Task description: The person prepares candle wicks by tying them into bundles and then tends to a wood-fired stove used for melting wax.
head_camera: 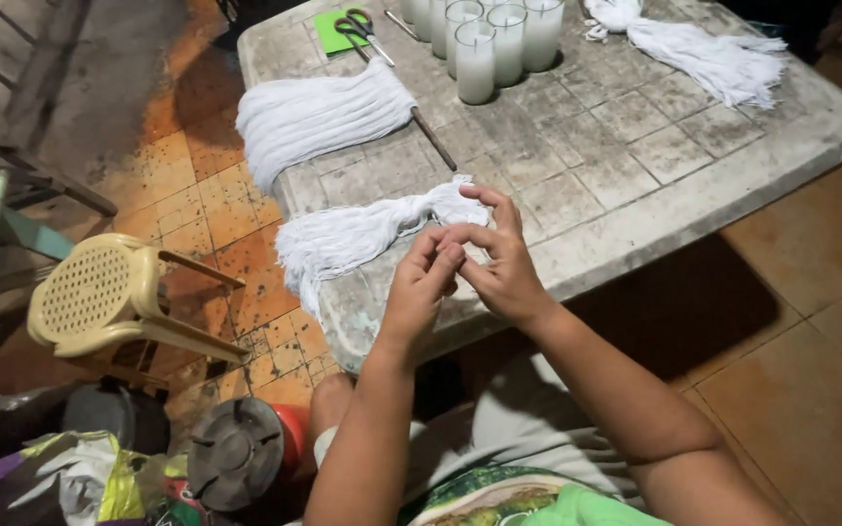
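Note:
A bundle of white strings (358,237) lies at the near left corner of the worn grey table (635,166), its loose ends hanging over the edge. My right hand (504,255) pinches the gathered end of this bundle between thumb and fingers. My left hand (424,278) is beside it with fingertips pressed together, pulling at fine strands from the same end. Both hands touch each other above the table's near edge.
A second white string bundle (314,115) lies at the left, a third (699,49) at the far right. Several white candles in glasses (489,39), black scissors (361,29) on a green pad, and a thin stick (434,139) sit on the table. A yellow plastic stool (99,292) lies tipped on the tiled floor.

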